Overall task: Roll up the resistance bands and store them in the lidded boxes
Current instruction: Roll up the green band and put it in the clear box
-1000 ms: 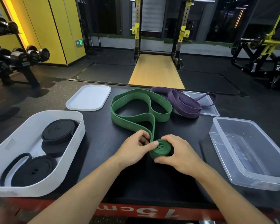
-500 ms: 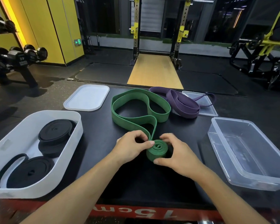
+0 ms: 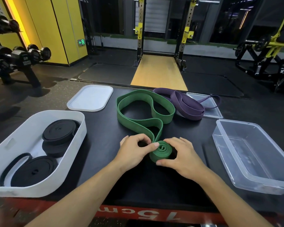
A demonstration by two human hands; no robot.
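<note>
Since a second ago we are turning the coil of the wide green rubber resistance band [image 3: 161, 150] slightly further round. It is lying mid-way across the black table [image 3: 103, 145], most of the band trailing loose behind. Our left grip [image 3: 134, 151] is pinching the feeding strap, and our right grip [image 3: 180, 158] is curling round the coil. We are judging the rolling far from done. Leftward, the white oval plastic tub [image 3: 83, 123] is holding rolled black bands [image 3: 59, 130]; rightward, the clear plastic box [image 3: 246, 151] is taking no band yet.
</note>
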